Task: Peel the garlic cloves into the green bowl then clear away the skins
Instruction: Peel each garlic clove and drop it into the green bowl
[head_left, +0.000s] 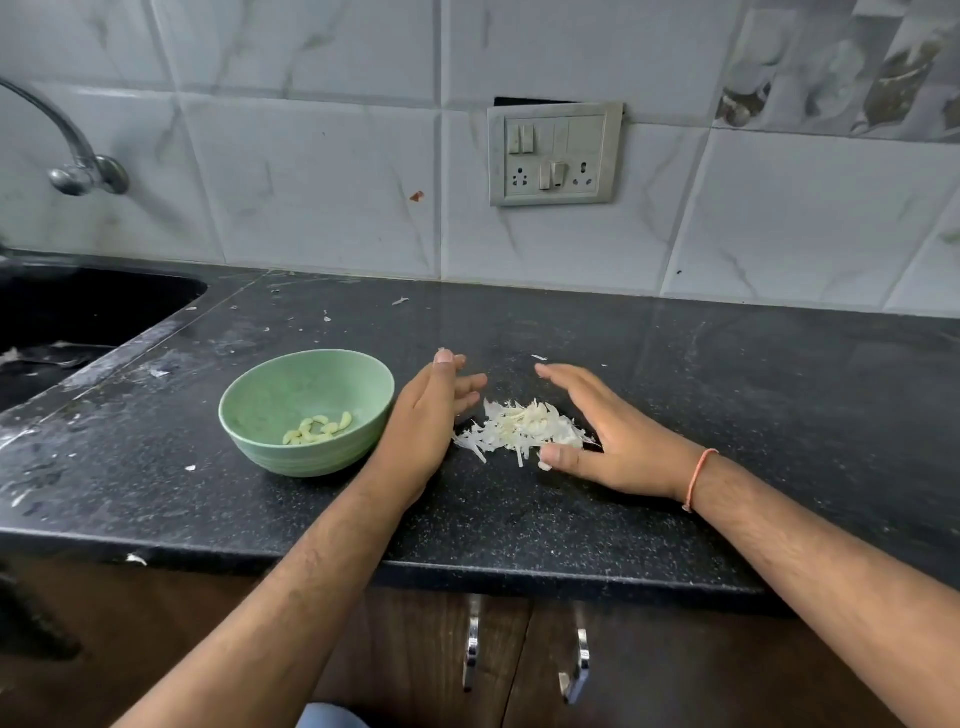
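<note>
A green bowl (291, 395) stands on the black counter (727, 395) and holds several peeled garlic cloves (318, 429). To its right lies a heap of white garlic skins (519, 428). My left hand (428, 415) stands on its edge between the bowl and the heap, fingers straight, a scrap of skin at its thumb tip. My right hand (608, 431) lies on the heap's right side with fingers spread and the thumb touching the skins. The two hands flank the heap and hold nothing.
A dark sink (78, 317) is set into the counter at the left under a metal tap (78, 156). Stray bits of skin (400, 301) dot the counter. A switch and socket plate (556, 153) hangs on the tiled wall. Cabinet doors with metal handles (576, 670) sit below the counter edge.
</note>
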